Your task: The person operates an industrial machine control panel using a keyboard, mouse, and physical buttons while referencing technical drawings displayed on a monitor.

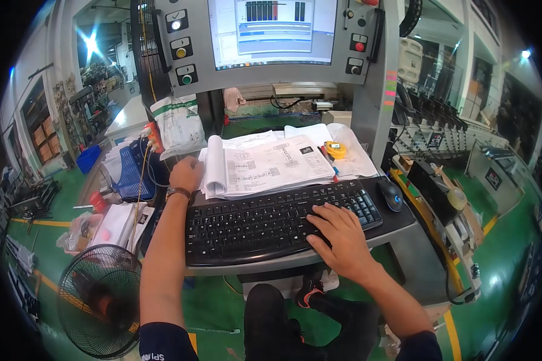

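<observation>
My right hand (337, 237) rests flat on the right part of a black keyboard (259, 219), fingers spread over the keys. My left hand (186, 173) lies closed at the left edge of a stack of printed drawings (271, 165), touching its rolled-over pages; a watch is on that wrist. A black mouse (391, 194) sits just right of the keyboard on the grey shelf (403, 225). Above, a machine console screen (272, 30) shows a program window.
A yellow tape measure (335, 149) and a pen (329, 161) lie on the papers. Console buttons (181, 48) flank the screen. A white bag (179, 123) hangs at left. A floor fan (99, 301) stands at lower left on the green floor.
</observation>
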### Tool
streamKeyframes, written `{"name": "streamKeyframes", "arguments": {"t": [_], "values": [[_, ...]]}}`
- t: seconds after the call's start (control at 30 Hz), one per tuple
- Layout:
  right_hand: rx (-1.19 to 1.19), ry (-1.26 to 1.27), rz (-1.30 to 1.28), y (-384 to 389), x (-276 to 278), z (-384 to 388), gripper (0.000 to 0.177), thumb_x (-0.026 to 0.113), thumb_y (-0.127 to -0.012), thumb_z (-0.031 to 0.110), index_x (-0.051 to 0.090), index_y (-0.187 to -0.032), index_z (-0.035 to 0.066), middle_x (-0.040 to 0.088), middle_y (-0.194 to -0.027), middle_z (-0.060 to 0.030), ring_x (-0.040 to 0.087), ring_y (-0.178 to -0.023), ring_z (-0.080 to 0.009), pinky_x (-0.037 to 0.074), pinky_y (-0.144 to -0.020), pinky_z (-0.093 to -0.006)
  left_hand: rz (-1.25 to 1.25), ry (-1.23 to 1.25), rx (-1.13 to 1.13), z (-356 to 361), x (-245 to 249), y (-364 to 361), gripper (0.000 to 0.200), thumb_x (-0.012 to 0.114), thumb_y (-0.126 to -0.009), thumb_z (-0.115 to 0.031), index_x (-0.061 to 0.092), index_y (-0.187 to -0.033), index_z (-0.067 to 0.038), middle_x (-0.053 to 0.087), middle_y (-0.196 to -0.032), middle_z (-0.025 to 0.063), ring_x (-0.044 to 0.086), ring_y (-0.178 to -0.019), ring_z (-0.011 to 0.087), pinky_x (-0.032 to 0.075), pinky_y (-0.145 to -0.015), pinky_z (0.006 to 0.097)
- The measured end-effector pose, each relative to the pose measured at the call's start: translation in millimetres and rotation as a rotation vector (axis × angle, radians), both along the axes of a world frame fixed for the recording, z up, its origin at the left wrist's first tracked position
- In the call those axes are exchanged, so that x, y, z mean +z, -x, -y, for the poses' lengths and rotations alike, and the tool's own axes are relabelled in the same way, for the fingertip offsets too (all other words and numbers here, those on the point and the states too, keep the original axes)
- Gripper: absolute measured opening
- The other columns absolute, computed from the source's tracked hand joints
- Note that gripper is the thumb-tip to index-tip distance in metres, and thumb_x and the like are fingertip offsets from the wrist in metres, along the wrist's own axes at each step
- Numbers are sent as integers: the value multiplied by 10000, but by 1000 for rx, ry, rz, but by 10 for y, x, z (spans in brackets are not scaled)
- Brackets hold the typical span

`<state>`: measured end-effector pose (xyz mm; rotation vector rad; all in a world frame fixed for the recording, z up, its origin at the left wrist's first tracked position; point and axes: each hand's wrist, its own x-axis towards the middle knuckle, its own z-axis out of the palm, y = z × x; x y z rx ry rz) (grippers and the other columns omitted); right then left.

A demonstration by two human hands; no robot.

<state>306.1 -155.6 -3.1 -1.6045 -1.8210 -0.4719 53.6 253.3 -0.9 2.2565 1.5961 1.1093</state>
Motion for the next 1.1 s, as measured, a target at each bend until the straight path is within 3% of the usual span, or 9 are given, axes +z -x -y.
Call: {"name": "streamKeyframes", "arguments": {"t": [0.17,0.27,0.33,0.47,0.63,1.1], "values": [[-60,-66,-12,-241,64,139,370,777,-980,251,751,-1296,58,684,-1409,-153,607,-1361,-374,431,-1161,-547,-34,-17,26,-10,0,-14,333,721,-957,-408,836,-1145,-158,824,-1128,135,783,-1059,364,610,-925,469],[-176,-210,-37,-765,159,147,360,780,-965,206,748,-1285,44,697,-1370,-176,634,-1314,-378,462,-1129,-518,-2,-3,-13,-4,-1,8,379,688,-932,-430,813,-1136,-137,808,-1136,176,753,-1103,413,584,-960,502],[-315,-267,-121,-1251,128,141,347,772,-966,191,742,-1277,40,692,-1372,-180,635,-1310,-388,468,-1130,-489,3,-4,-17,-3,-27,15,378,690,-930,-428,814,-1134,-135,808,-1137,177,752,-1102,415,583,-960,503],[-354,-209,-320,-1599,53,204,377,771,-959,196,720,-1298,39,686,-1368,-182,652,-1281,-393,492,-1110,-464,0,-22,-23,-36,-29,9,378,692,-928,-426,814,-1132,-132,809,-1137,178,750,-1101,420,582,-963,505],[-384,-99,-331,-1610,-4,209,414,773,-950,204,700,-1327,50,680,-1361,-161,669,-1265,-382,530,-1061,-442,-9,-7,1,-10,-6,8,384,700,-929,-438,823,-1144,-144,811,-1143,174,758,-1100,418,592,-969,492],[-391,-105,-309,-1554,8,208,369,762,-966,195,720,-1301,46,678,-1373,-161,677,-1260,-389,542,-1046,-445,-9,23,6,-62,-24,23,387,717,-919,-450,826,-1157,-164,811,-1168,164,759,-1116,405,592,-977,483]]}}
